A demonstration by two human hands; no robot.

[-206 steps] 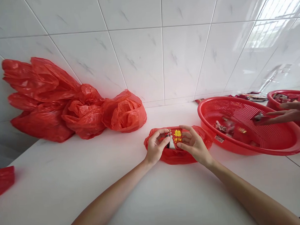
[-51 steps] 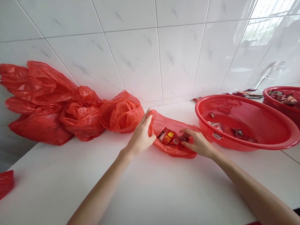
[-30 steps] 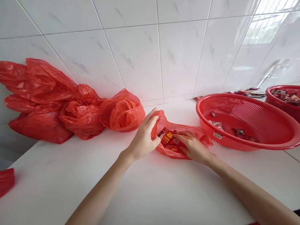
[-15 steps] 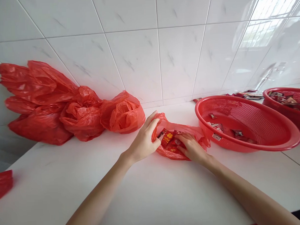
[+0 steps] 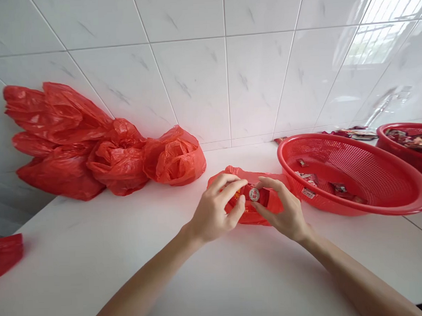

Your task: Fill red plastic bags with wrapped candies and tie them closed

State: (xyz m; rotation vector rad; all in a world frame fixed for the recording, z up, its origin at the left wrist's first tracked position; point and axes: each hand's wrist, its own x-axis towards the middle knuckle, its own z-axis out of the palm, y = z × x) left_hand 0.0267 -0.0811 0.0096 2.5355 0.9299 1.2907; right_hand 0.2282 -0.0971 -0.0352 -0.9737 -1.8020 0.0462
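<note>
And there's the wall facing me, glossy white tiles streaked with grey, a barred window's reflection gleaming at upper right, white tabletop stretching below, something red poking in far left

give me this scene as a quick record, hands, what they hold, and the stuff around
left hand: fingertips at the packet's left edge; firm grip or not, unclear
right hand: thumb and fingers pinching the packet's right side
packet: red, pale round label
bag: red plastic, on the counter, below the hands
near basket: red, right of the bag, few packets inside
far basket: red, farther right, partly out of view, packets inside
other bags: red, crumpled, left by the wall
</note>
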